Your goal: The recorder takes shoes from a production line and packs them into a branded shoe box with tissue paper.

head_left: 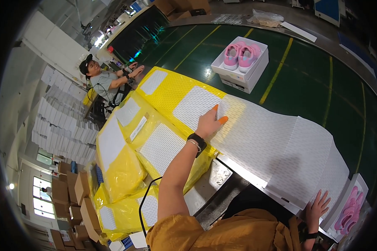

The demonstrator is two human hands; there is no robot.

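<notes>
A long sheet of thin white patterned paper (276, 129) lies in front of me, its left end overlapping a yellow-wrapped stack (184, 75). My left hand (210, 123), with orange covers on thumb and forefinger, rests near that left end. Those two fingers are apart, and the remaining ones are partly hidden. Toward the sheet's near right end, my right hand (317, 208) lies flat with its fingers spread. Just right of it, an open white shoebox (329, 224) holds pink shoes (348, 211).
Another white shoebox (243, 79) with pink shoes (241, 55) stands on the green conveyor belt (305, 79). More yellow-wrapped stacks (121, 175) lie left of my arm. A co-worker (107, 81) sits at the far left beside stacked white boxes (63, 121). Brown cartons (83, 188) stand below.
</notes>
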